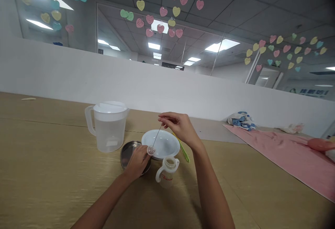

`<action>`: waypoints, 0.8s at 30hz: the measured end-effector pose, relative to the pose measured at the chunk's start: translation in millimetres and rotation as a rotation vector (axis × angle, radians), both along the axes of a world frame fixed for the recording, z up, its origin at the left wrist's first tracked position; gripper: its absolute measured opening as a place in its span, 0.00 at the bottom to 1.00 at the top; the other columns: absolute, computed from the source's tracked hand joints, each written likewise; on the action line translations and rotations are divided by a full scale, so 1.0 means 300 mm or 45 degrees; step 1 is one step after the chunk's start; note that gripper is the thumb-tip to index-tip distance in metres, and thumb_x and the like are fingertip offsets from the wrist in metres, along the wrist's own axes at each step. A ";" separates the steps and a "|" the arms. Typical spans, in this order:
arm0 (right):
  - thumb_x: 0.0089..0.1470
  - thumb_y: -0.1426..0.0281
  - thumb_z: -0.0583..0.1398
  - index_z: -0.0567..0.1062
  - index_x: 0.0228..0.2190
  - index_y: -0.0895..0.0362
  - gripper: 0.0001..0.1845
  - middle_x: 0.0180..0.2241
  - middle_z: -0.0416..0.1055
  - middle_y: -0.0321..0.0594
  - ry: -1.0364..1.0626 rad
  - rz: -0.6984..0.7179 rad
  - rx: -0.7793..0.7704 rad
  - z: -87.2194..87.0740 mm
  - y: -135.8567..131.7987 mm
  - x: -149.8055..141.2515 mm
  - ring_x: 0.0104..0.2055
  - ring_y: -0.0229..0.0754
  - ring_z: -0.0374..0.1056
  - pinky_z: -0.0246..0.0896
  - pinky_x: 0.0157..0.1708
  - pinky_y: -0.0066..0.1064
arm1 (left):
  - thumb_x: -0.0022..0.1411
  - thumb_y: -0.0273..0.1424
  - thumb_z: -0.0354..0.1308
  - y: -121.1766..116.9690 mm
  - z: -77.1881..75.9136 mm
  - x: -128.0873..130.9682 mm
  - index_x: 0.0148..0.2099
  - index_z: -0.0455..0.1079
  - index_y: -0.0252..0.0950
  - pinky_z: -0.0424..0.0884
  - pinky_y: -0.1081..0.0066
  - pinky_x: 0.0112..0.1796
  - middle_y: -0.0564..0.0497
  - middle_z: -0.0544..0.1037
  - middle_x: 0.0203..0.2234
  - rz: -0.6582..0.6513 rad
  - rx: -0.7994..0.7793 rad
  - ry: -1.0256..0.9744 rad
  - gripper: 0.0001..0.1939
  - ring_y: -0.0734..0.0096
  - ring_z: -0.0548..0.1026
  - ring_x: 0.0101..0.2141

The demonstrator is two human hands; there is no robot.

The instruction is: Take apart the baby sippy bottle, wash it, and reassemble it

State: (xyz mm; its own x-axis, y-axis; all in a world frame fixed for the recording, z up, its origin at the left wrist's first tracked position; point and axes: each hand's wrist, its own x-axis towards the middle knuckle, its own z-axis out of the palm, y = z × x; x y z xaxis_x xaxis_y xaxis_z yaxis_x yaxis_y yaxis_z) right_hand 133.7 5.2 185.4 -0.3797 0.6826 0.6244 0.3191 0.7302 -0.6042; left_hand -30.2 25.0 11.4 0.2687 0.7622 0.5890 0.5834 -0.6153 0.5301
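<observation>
A person's right hand (181, 128) pinches the upper end of a thin rod (157, 137) slanting down and leftward over a white bowl (167, 144) to a small clear cap (151, 150), held closer in the grasping left hand (138, 161).

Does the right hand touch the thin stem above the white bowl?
Touching: the head view shows the right hand pinching the top of the thin stem between its fingertips, above the white bowl.

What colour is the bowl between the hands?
White, with no pattern: the bowl shows best in the head view.
</observation>
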 end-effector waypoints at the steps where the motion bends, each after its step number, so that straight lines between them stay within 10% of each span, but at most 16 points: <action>1: 0.52 0.66 0.58 0.77 0.36 0.57 0.11 0.30 0.75 0.39 -0.001 -0.014 0.018 -0.001 0.000 0.001 0.27 0.36 0.69 0.67 0.32 0.31 | 0.65 0.41 0.39 0.000 -0.001 0.000 0.37 0.70 0.35 0.64 0.62 0.42 0.46 0.75 0.33 0.001 0.003 0.001 0.21 0.63 0.69 0.37; 24: 0.53 0.71 0.56 0.76 0.34 0.58 0.09 0.30 0.75 0.39 -0.217 -0.113 0.028 -0.012 0.001 -0.001 0.30 0.36 0.70 0.64 0.32 0.27 | 0.66 0.40 0.41 -0.002 0.008 0.001 0.38 0.72 0.37 0.62 0.66 0.43 0.49 0.76 0.35 -0.056 -0.010 -0.018 0.20 0.67 0.70 0.38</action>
